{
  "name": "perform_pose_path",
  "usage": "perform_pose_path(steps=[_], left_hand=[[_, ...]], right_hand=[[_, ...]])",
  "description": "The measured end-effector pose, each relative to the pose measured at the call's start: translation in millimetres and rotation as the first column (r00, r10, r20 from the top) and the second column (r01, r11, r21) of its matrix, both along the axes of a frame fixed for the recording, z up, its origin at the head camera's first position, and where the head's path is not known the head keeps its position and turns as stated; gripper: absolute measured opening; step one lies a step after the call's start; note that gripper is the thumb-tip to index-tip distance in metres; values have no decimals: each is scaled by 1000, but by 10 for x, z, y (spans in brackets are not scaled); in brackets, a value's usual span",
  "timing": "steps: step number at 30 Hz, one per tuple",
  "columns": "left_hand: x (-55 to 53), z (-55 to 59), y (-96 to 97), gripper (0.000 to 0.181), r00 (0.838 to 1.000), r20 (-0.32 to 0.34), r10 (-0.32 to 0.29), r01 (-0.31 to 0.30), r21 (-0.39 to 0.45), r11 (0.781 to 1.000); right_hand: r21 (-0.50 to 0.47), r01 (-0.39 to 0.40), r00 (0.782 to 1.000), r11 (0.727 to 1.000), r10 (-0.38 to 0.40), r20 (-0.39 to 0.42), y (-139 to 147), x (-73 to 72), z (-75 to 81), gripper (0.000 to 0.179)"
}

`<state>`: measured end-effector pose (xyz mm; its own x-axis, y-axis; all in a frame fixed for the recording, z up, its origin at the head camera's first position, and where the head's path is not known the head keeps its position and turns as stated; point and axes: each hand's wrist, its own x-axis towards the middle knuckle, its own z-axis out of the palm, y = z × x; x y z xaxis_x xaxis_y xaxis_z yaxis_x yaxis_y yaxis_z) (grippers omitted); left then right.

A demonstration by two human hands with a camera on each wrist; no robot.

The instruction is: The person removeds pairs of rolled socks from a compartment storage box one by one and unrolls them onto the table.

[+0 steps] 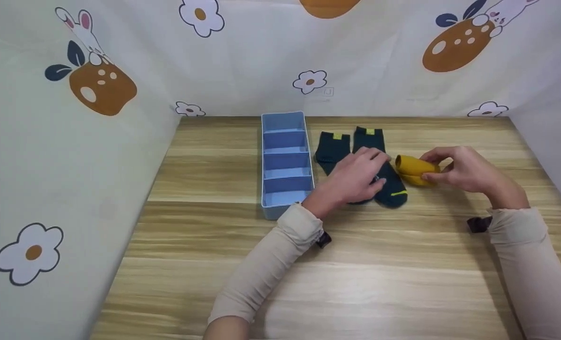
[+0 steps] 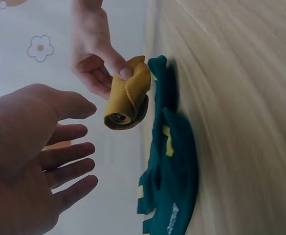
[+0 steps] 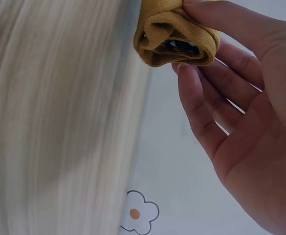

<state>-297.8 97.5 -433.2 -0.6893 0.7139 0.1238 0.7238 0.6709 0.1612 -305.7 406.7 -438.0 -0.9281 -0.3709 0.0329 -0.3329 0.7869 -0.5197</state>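
Pinching mustard cloth roll (image 1: 413, 170) near wood-grain desk's (image 1: 375, 278) back edge, our right hand (image 1: 467, 170) likely prevents unrolling; left hand (image 1: 355, 177) loose-fingered.

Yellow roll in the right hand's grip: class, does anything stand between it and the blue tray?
Yes: two green socks lie on the table between yellow roll and blue tray, with the left hand above them.

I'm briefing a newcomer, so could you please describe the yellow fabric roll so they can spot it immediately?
On the wood-grain table, find the long blue plastic bin, then the dark green fabric socks to its right. Just right of those, the right grip holds the yellow fabric roll. Unlike the flat socks, it is yellow and curled into a tube.
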Motion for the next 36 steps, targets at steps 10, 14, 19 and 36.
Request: perform_pose_path(steps=[10,14,19,36], left_hand=[[-170,-130,290,55,988,145,55,-52,-25,998],[-217,-157,409,51,981,186,53,-55,4,998],[-246,-201,549,47,968,250,33,-53,71,996],[-346,-481,676,39,942,327,-73,-28,292,956]], right_hand=[[-15,-13,999,1000,14,35,96,26,-69,34],[-10,-42,998,999,42,42,121,29,-83,34],[8,-44,993,999,43,107,121,-3,-83,37],[-24,-6,979,1000,11,203,191,-18,-100,39]])
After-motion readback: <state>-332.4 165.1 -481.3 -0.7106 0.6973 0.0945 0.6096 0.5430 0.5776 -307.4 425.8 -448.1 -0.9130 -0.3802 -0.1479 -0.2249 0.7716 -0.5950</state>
